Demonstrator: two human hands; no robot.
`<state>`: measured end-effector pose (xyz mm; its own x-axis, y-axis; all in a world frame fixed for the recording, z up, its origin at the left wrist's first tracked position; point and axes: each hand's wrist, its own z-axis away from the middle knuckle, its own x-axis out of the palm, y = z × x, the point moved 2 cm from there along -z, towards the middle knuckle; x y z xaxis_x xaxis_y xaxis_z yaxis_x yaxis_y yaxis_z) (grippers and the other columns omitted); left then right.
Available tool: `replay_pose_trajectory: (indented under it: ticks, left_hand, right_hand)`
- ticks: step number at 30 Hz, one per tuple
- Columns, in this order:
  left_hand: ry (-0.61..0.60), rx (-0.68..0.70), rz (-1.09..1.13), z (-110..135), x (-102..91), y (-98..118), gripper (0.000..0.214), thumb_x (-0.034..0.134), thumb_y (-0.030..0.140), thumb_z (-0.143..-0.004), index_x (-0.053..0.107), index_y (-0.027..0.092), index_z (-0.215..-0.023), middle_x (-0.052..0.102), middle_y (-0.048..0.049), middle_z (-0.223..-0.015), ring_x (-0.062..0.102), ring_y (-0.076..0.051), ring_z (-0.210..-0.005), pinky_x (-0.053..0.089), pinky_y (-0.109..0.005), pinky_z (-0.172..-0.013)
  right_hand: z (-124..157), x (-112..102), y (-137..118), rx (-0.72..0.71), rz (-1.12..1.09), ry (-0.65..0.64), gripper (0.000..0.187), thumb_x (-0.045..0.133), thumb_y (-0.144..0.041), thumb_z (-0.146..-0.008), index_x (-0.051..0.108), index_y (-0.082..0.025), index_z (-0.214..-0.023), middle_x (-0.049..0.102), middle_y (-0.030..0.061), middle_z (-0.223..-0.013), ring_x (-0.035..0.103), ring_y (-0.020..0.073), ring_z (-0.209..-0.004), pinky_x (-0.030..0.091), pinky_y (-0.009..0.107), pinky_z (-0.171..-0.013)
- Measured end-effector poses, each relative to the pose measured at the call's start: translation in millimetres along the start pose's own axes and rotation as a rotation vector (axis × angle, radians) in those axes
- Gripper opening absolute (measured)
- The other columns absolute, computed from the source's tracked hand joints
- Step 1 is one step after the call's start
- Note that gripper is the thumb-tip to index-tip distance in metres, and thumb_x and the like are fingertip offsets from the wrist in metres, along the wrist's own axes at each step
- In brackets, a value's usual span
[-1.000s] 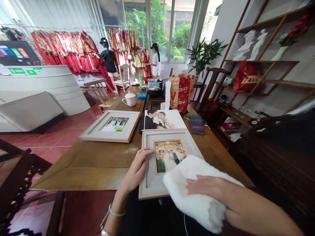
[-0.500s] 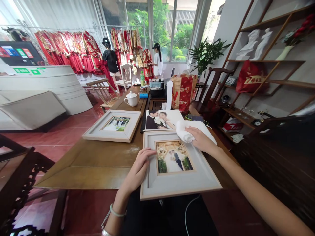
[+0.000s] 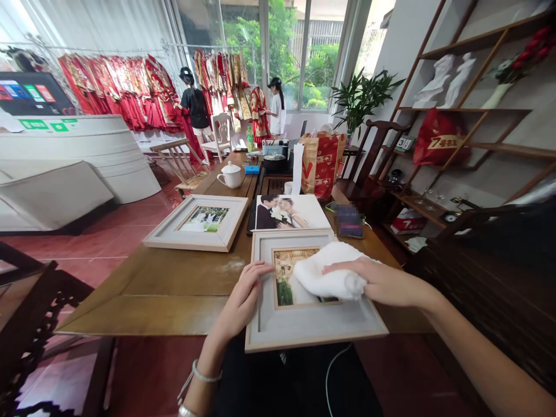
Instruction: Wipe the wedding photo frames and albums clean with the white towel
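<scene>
A pale wooden picture frame [image 3: 304,324] with a wedding photo lies at the near edge of the wooden table [image 3: 174,289], overhanging it. My left hand [image 3: 243,298] rests on the frame's left border, fingers curled down against it. My right hand [image 3: 382,281] presses a white cloth [image 3: 325,275] onto the glass over the photo, fingers laid over the cloth. The cloth covers most of the picture.
A second framed photo [image 3: 197,221] and an unframed wedding print [image 3: 289,211] lie further up the table, beside a phone [image 3: 348,221]. A white teapot [image 3: 231,174] and a red bag [image 3: 324,163] stand beyond. Two people stand by racks of red garments [image 3: 130,87]. Shelves line the right wall.
My right hand swept the cloth from the frame's lower right up to its top right corner, then back down onto the middle of the photo. My left hand stayed on the frame's left border.
</scene>
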<state>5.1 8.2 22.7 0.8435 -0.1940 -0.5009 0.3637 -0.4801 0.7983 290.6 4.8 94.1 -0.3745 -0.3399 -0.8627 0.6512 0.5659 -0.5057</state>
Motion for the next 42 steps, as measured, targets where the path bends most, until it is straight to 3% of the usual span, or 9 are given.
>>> replay_pose_trajectory:
  ticks: [5,7,11,15,19,22,28,34,42]
  left_hand:
    - [-0.002,-0.007,0.009,-0.4,0.1,-1.6,0.037,0.032,0.017,-0.094,0.056,0.023,-0.121,0.055,-0.007,-0.129,0.034,-0.022,-0.132,0.024,-0.045,-0.114]
    - [0.002,-0.008,0.007,-0.5,0.0,-1.0,0.037,0.032,0.017,-0.093,0.057,0.022,-0.121,0.055,-0.0072,-0.129,0.035,-0.023,-0.132,0.024,-0.045,-0.114]
    - [0.017,-0.008,0.012,-0.6,-0.2,-0.8,0.037,0.033,0.017,-0.093,0.058,0.022,-0.12,0.056,-0.008,-0.128,0.037,-0.024,-0.13,0.026,-0.046,-0.113]
    - [0.033,-0.021,0.023,-0.6,0.2,-3.3,0.038,0.032,0.017,-0.092,0.058,0.021,-0.12,0.056,-0.0079,-0.128,0.038,-0.023,-0.131,0.027,-0.045,-0.113]
    - [0.019,-0.019,0.018,-0.5,0.6,-3.4,0.038,0.032,0.016,-0.092,0.058,0.022,-0.119,0.057,-0.0077,-0.127,0.037,-0.024,-0.131,0.028,-0.045,-0.112]
    - [0.016,-0.024,0.006,-0.3,0.0,-1.6,0.038,0.031,0.015,-0.093,0.058,0.022,-0.12,0.055,-0.0075,-0.129,0.036,-0.023,-0.132,0.027,-0.045,-0.113]
    - [0.014,-0.021,-0.003,-0.6,-0.8,-2.0,0.038,0.03,0.017,-0.094,0.057,0.021,-0.121,0.054,-0.0081,-0.129,0.035,-0.023,-0.133,0.027,-0.044,-0.113]
    - [0.011,0.001,-0.005,-0.4,0.6,-7.8,0.038,0.032,0.015,-0.092,0.057,0.022,-0.121,0.054,-0.0081,-0.13,0.036,-0.024,-0.131,0.027,-0.044,-0.112]
    - [0.031,-0.003,0.056,-1.2,0.1,-7.5,0.034,0.034,0.017,-0.092,0.06,0.021,-0.113,0.058,-0.0085,-0.123,0.043,-0.024,-0.124,0.031,-0.043,-0.109]
  right_hand:
    - [-34.8,-12.1,34.1,0.073,0.148,0.369,0.056,0.041,-0.005,-0.073,0.057,-0.018,-0.125,0.059,0.009,-0.13,0.051,0.0269,-0.122,0.036,0.046,-0.104]
    - [-56.7,-3.6,43.7,0.093,0.224,0.398,0.062,0.04,-0.001,-0.066,0.057,-0.015,-0.124,0.056,0.012,-0.132,0.045,0.028,-0.127,0.03,0.051,-0.108]
    - [-85.8,25.8,40.6,0.039,0.237,0.288,0.07,0.039,0.002,-0.057,0.058,-0.014,-0.123,0.05,0.0126,-0.139,0.03,0.028,-0.137,0.022,0.056,-0.11]
    - [-70.3,45.7,15.7,-0.077,0.156,0.13,0.072,0.04,0.002,-0.056,0.057,-0.015,-0.123,0.051,0.0102,-0.138,0.03,0.0253,-0.137,0.02,0.052,-0.112]
    - [-29.9,37.1,-11.4,-0.061,0.102,-0.06,0.067,0.04,0.0,-0.064,0.057,-0.022,-0.124,0.054,0.0049,-0.135,0.043,0.0242,-0.129,0.033,0.044,-0.107]
    - [-17.8,19.0,-24.3,0.06,0.199,-0.039,0.062,0.04,0.0,-0.066,0.06,-0.025,-0.12,0.063,0.0044,-0.124,0.054,0.0254,-0.118,0.041,0.041,-0.098]
    - [-77.2,6.1,-29.1,0.028,0.353,0.24,0.063,0.041,0.005,-0.061,0.058,-0.016,-0.118,0.061,0.0114,-0.125,0.043,0.0302,-0.128,0.034,0.048,-0.103]
    - [-151.0,31.7,-27.8,-0.218,0.403,0.205,0.06,0.043,0.008,-0.064,0.055,-0.011,-0.119,0.051,0.0155,-0.137,0.024,0.0304,-0.139,0.016,0.055,-0.111]
    - [-132.9,38.7,-11.0,-0.237,0.221,-0.013,0.067,0.039,0.006,-0.063,0.052,-0.013,-0.126,0.052,0.0136,-0.136,0.033,0.0259,-0.136,0.027,0.051,-0.108]
